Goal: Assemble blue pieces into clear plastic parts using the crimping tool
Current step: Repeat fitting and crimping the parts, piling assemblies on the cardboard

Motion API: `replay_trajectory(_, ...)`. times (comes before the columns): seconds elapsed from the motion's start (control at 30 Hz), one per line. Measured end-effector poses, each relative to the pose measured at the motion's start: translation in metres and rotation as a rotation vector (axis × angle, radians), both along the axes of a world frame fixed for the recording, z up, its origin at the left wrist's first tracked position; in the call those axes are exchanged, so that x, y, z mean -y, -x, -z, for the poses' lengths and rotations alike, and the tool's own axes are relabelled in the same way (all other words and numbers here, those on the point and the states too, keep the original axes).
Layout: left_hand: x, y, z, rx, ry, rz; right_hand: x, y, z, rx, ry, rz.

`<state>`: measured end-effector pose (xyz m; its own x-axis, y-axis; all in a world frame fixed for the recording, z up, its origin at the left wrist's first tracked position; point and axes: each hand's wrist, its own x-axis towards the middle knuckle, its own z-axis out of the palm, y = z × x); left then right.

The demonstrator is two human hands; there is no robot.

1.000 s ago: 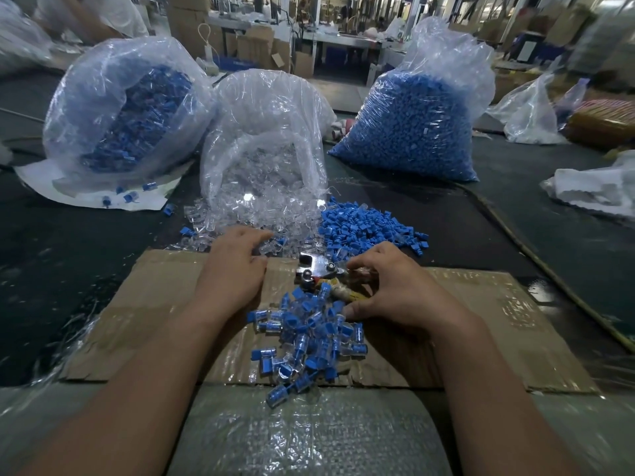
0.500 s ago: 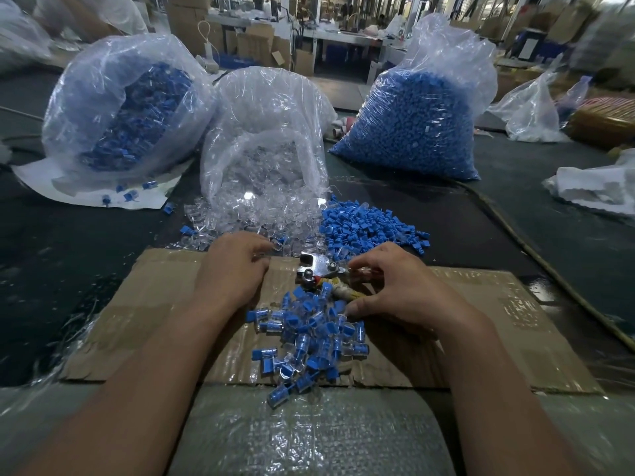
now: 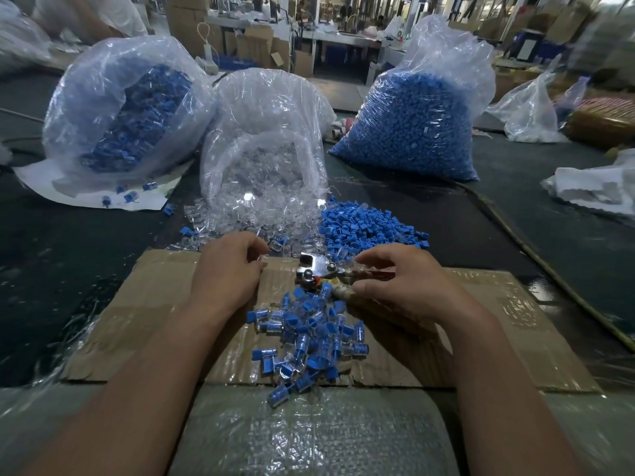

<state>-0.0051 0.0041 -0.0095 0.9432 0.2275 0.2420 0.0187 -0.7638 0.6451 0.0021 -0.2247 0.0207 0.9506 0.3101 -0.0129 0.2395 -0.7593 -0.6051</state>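
My right hand (image 3: 405, 286) grips the handles of the metal crimping tool (image 3: 316, 269), whose jaws point left over the cardboard sheet (image 3: 144, 310). My left hand (image 3: 226, 269) has its fingers curled and pinches a small clear plastic part (image 3: 263, 257) at its fingertips, just left of the jaws. A heap of loose clear parts (image 3: 240, 218) spills from an open bag behind my left hand. Loose blue pieces (image 3: 364, 228) lie in a pile behind the tool. Assembled blue-and-clear pieces (image 3: 305, 334) are heaped between my wrists.
Three large plastic bags stand at the back: assembled pieces on the left (image 3: 127, 111), clear parts in the middle (image 3: 264, 139), blue pieces on the right (image 3: 412, 121). Crumpled white plastic (image 3: 594, 187) lies far right. A bubble-wrap covered surface (image 3: 309, 434) is nearest me.
My left hand has drawn back from the clear heap toward the tool's jaws with a clear part in its fingertips. My right hand stays on the tool.
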Motion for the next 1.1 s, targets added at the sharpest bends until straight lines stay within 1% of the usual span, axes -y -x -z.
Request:
replay_trajectory(0.07,0.001,0.001,-0.002,0.038,0.048,-0.003,0.001,-0.001,-0.001,0.066,-0.045,0.063)
replay_trajectory(0.1,0.002,0.001,-0.003,0.07,0.103,-0.001,0.002,-0.001,-0.002,0.111,-0.095,0.122)
replay_trajectory(0.17,0.005,0.005,-0.006,0.123,0.324,0.017,0.004,-0.002,-0.004,0.211,-0.199,0.263)
replay_trajectory(0.23,0.007,0.01,-0.011,0.134,0.567,0.045,0.007,-0.005,-0.003,0.29,-0.253,0.391)
replay_trajectory(0.27,0.007,0.012,-0.013,0.149,0.595,0.052,0.008,-0.007,-0.003,0.31,-0.266,0.446)
replay_trajectory(0.33,0.007,0.015,-0.016,0.18,0.549,0.085,0.012,-0.011,-0.001,0.326,-0.273,0.54)
replay_trajectory(0.43,0.011,0.019,-0.02,0.164,0.596,0.136,0.019,-0.017,0.005,0.282,-0.248,0.6)
replay_trajectory(0.53,0.014,0.02,-0.021,0.142,0.641,0.146,0.02,-0.022,0.012,0.216,-0.165,0.579)
replay_trajectory(0.73,0.016,0.021,-0.023,0.125,0.692,0.184,0.018,-0.034,0.02,0.195,-0.014,0.577)
replay_trajectory(0.9,0.016,0.019,-0.02,0.108,0.713,0.197,0.019,-0.038,0.024,0.068,0.096,0.509)
replay_trajectory(1.1,0.015,0.018,-0.017,0.116,0.728,0.198,0.016,-0.037,0.022,0.062,0.082,0.48)
